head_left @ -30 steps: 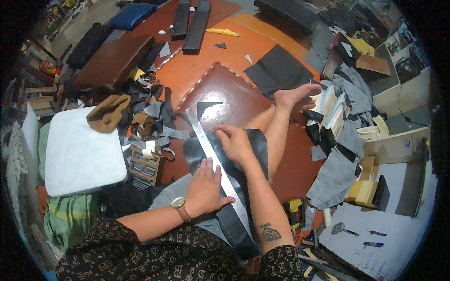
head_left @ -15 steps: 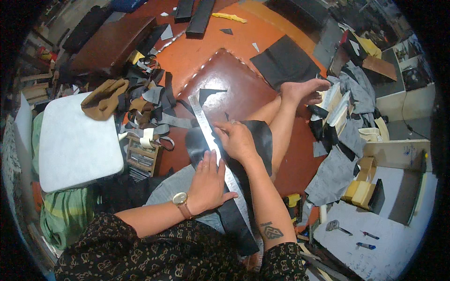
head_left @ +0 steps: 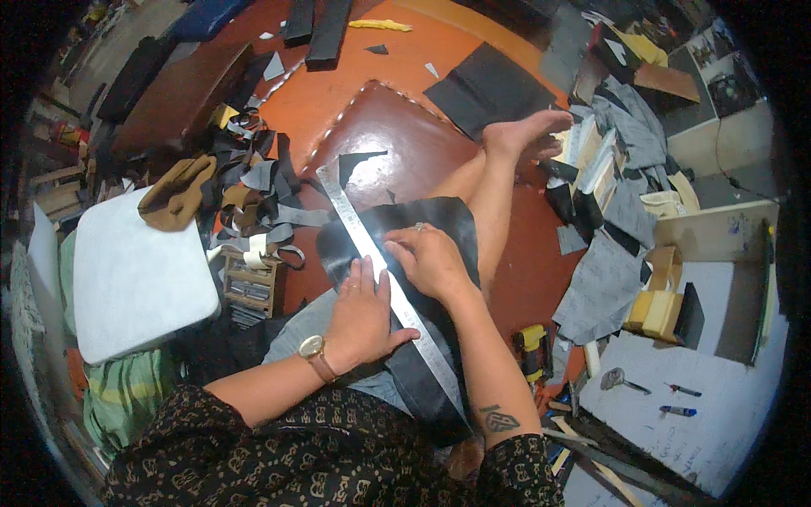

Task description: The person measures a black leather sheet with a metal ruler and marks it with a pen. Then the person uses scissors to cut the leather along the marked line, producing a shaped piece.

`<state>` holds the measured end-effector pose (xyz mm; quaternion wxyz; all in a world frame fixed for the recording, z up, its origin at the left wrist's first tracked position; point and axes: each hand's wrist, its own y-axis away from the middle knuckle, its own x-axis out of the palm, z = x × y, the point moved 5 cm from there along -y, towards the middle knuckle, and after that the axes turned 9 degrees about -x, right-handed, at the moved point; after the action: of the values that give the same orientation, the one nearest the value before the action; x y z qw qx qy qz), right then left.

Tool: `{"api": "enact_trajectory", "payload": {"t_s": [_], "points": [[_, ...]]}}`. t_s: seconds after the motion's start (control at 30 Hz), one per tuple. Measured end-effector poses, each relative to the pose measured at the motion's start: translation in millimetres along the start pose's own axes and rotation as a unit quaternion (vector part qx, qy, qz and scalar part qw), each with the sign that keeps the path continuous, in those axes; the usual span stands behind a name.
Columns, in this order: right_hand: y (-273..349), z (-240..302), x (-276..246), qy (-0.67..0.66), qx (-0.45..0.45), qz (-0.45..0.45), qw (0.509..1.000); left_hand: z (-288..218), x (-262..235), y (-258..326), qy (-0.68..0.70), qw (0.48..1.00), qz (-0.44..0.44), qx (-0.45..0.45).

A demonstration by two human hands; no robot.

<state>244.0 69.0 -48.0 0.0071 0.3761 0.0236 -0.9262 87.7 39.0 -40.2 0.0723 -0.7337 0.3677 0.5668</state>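
One steel ruler (head_left: pixel 384 287) runs from eleven o'clock to five o'clock across one black leather piece (head_left: pixel 422 232) draped over the person's lap. The left hand (head_left: pixel 361 308) lies flat, fingers (head_left: pixel 365 275) spread open, pressing the ruler's left edge. The right hand (head_left: pixel 431 258), fingers curled closed, presses the leather at the ruler's right edge; whether it grips a tool, I cannot tell. One bare foot (head_left: pixel 519 135) rests at one o'clock.
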Motion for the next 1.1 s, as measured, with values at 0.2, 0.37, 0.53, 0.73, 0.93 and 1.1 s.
{"api": "enact_trajectory", "payload": {"t_s": [0.2, 0.37, 0.53, 0.73, 0.93, 1.1], "points": [[33, -5, -7, -0.006, 0.014, -0.005, 1.0, -1, 1, -1, -0.012, 1.0, 0.001, 0.003], [59, 4, -21, -0.003, 0.034, -0.002, 0.999, -3, 3, -1, -0.025, 1.0, 0.0, 0.005], [78, 6, -26, -0.023, 0.015, -0.077, 0.997, -5, 2, 0, -0.024, 1.0, 0.009, -0.003], [64, -1, -20, -0.113, 0.076, -0.121, 0.983, -5, 3, 0, -0.032, 0.999, 0.007, 0.008], [50, -4, -6, -0.078, 0.088, -0.102, 0.988, -6, 0, 0, -0.032, 0.999, 0.008, 0.003], [38, -1, -5, -0.099, 0.074, -0.057, 0.991, -5, -1, 0, -0.023, 1.0, 0.005, -0.002]]}}
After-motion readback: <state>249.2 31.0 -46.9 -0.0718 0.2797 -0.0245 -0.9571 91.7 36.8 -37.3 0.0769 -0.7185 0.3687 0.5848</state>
